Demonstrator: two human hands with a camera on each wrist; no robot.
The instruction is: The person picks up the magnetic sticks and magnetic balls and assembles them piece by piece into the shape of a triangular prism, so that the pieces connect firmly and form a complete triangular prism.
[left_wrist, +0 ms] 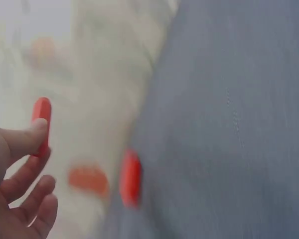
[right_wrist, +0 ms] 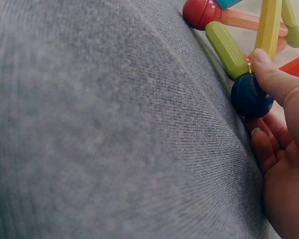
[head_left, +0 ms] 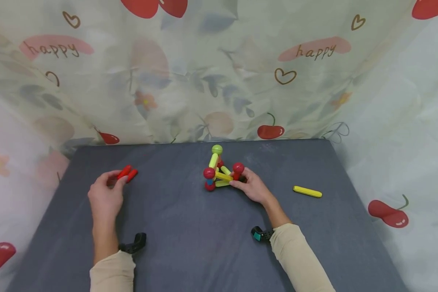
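Observation:
My left hand (head_left: 107, 196) pinches a red stick (left_wrist: 42, 110) between thumb and fingers at the table's left. Close by lies a second red stick (left_wrist: 131, 179), blurred in the left wrist view and apart from the hand. Near the table's back middle stands a stick-and-ball building toy frame (head_left: 213, 161) of yellow, green and red sticks. Red balls and a green ball (head_left: 217, 149) join its sticks. My right hand (head_left: 253, 187) grips its right corner, the thumb against a yellow stick (right_wrist: 268, 27) and the fingers by a dark blue ball (right_wrist: 251, 96).
A loose yellow stick (head_left: 307, 192) lies to the right of my right hand. Dark grey cloth covers the table (head_left: 190, 243). A printed curtain (head_left: 190, 81) hangs along its back edge and both sides. Each wrist wears a black strap (head_left: 133, 244).

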